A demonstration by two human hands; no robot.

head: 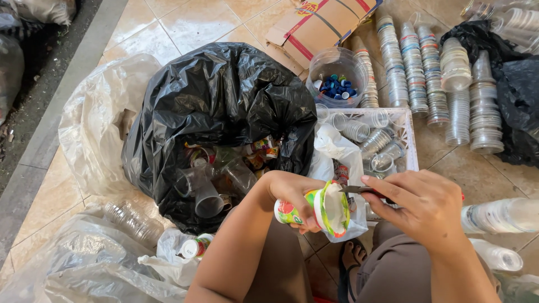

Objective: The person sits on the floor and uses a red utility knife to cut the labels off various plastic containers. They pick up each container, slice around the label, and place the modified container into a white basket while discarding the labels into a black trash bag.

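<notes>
Now the left hand (289, 196) clasps a plastic cup (314, 210) while the right hand (424, 205) grasps a knife (359, 191).

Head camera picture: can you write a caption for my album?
Left hand grips a colourful plastic cup while right hand brings a blade to its rim.

Both bare forearms are extended forward from the bottom of the view. The left hand (292, 196) is curled, wrist bent, with fingers closed in a grip. The right hand (424, 205) is held just beside it, knuckles up, thumb and forefinger pinched together and pointed leftward.
</notes>
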